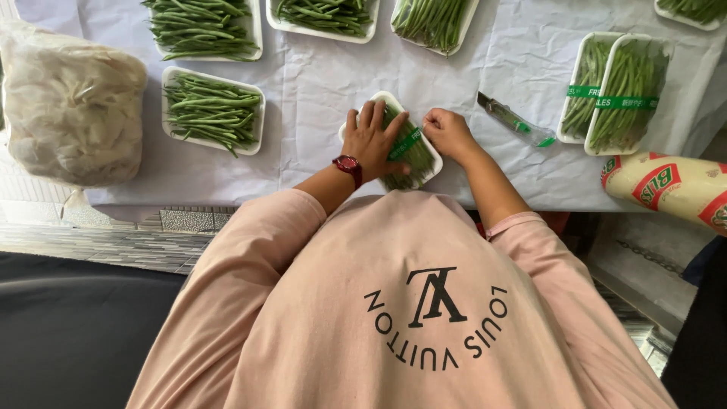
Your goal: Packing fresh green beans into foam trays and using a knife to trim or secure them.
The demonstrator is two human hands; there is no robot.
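A white foam tray of green beans, wrapped in clear film with a green band across it, lies on the white table cover right in front of me. My left hand, with a red watch at the wrist, rests flat on the tray with fingers spread. My right hand is curled closed against the tray's right edge, by the green band; I cannot tell whether it pinches anything.
A green-handled knife lies right of my hands. Two wrapped, banded bean trays stand at the right, with a roll of film below them. Unwrapped bean trays sit at left and along the back. A full plastic bag is far left.
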